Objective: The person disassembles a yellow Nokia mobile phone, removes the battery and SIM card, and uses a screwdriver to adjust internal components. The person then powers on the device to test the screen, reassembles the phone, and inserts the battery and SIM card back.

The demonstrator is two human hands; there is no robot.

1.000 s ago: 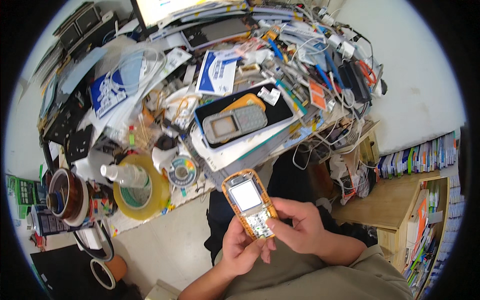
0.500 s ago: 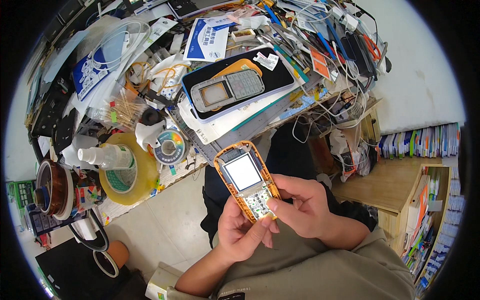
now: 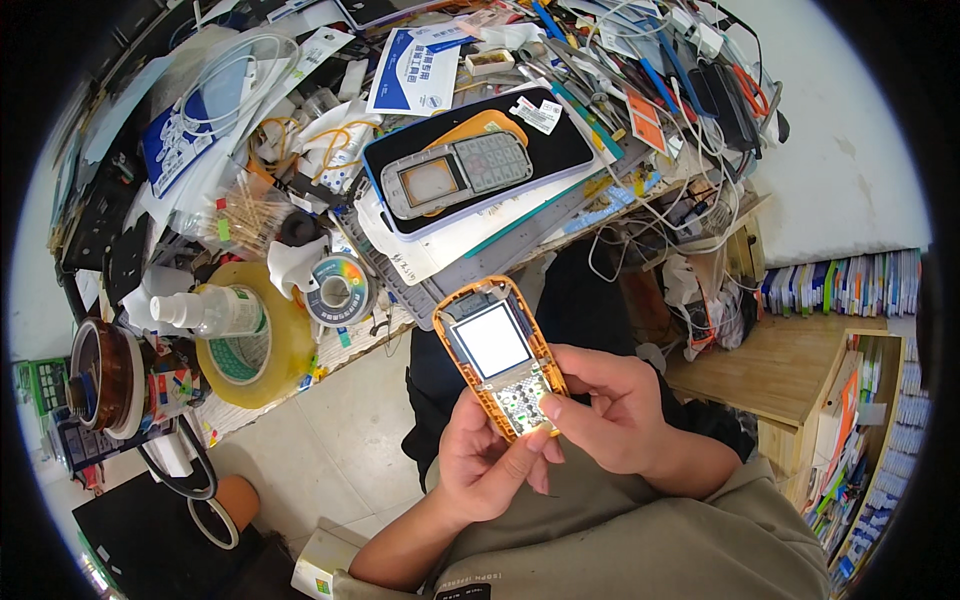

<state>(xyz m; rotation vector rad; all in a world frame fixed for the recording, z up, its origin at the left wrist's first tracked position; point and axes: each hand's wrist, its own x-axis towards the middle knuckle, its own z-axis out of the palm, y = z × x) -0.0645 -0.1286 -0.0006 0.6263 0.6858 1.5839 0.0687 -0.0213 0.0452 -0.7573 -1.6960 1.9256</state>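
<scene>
Between my two hands is an opened mobile phone (image 3: 490, 345) with an orange frame, a lit white screen and a bare keypad circuit board. My left hand (image 3: 490, 465) wraps its lower left side, with the thumb at the bottom edge of the board. On the lower right, my right hand (image 3: 605, 410) grips the frame, its thumb lying on the board. A grey phone front cover (image 3: 480, 168) with a keypad rests on an orange back cover (image 3: 487, 127), both on a black tray-like panel (image 3: 558, 150) at the workbench edge.
A roll of yellow tape (image 3: 285, 350), a spray bottle (image 3: 210, 312) and a solder wire spool (image 3: 338, 290) stand at the bench's left. Tools and white cables (image 3: 715, 140) crowd the back right. A wooden cabinet (image 3: 750, 370) stands on the right.
The phone and both hands have shifted very slightly right in the picture. The grip looks the same, and the screen stays lit.
</scene>
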